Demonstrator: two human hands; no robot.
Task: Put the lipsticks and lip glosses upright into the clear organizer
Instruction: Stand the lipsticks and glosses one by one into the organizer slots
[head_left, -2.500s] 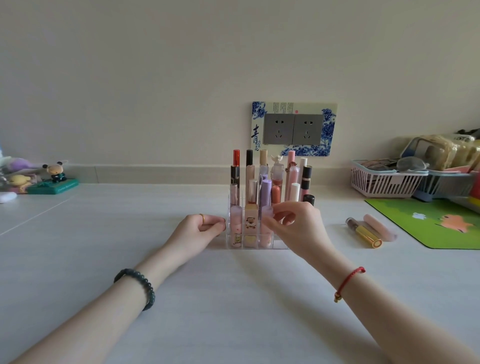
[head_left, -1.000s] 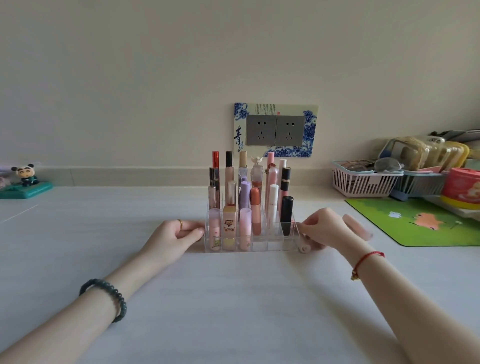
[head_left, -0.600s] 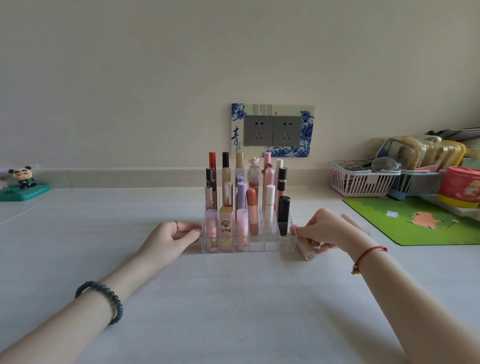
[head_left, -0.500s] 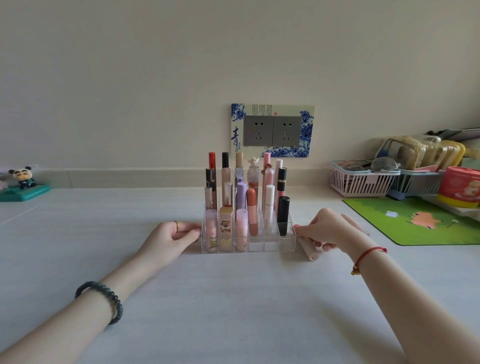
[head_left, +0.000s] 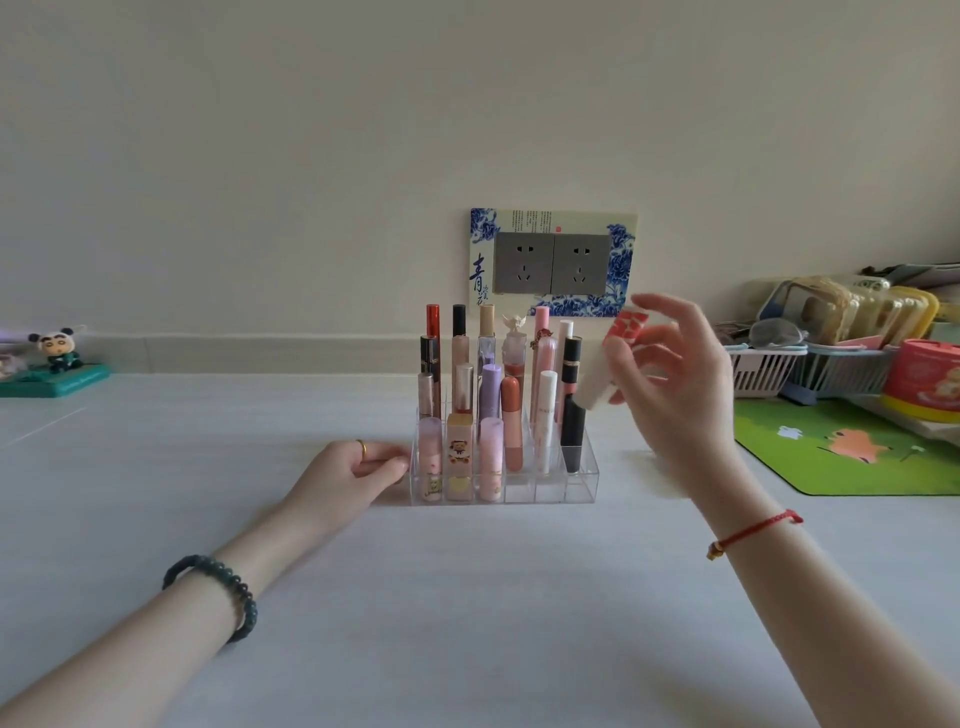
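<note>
Though it blurs, lipstick (head_left: 597, 380) shows white, red-topped.

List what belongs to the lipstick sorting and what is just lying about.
Job: organizer, standing tubes, white tube held in the right hand, left hand touching the organizer's side.
Lying about: panda figure, green mat, white basket, red tin.

Dk green bead bracelet (head_left: 243, 597) L wrist, gold ring (head_left: 362, 448), red cord (head_left: 753, 531) R wrist
</note>
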